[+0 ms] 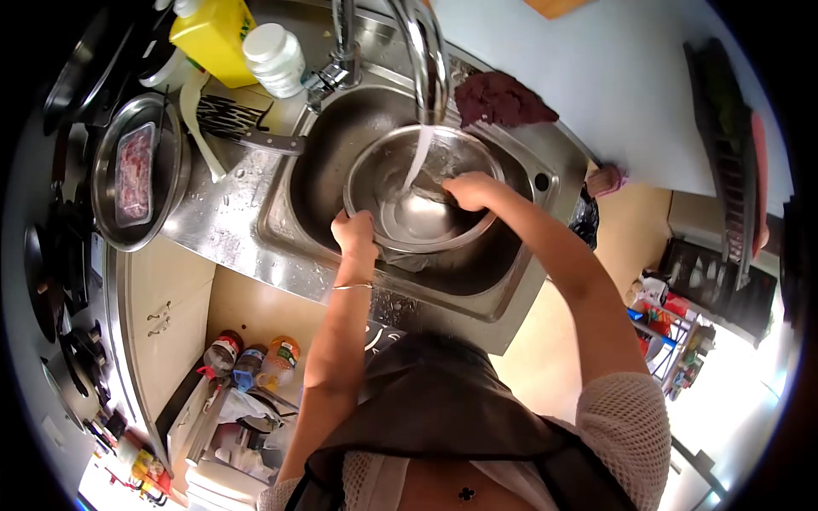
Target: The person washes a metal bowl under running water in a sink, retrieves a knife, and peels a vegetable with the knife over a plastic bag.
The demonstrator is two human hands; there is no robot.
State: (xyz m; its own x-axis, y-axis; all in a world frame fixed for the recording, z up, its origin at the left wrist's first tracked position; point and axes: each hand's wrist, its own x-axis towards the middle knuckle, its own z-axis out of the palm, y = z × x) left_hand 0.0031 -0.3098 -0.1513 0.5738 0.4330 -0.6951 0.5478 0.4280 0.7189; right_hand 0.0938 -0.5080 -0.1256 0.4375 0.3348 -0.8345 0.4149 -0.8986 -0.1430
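Observation:
A round metal bowl point(490, 162) sits in the steel sink point(319, 162), under the chrome faucet point(430, 85), which pours a stream of water into it. My left hand point(354, 232) is closed on the bowl's near left rim. At the bowl's right side, my right hand point(469, 191) has its fingers closed on a dark item point(432, 186) inside the bowl, too unclear to name. Something pale shows under the bowl's near edge.
Left of the sink lie a knife point(273, 142), a metal tray point(100, 183) with a packaged item point(135, 175), a yellow bottle point(213, 38) and a white-lidded jar point(274, 60). A dark red cloth point(503, 98) lies behind the sink. Jars point(223, 351) stand below, left.

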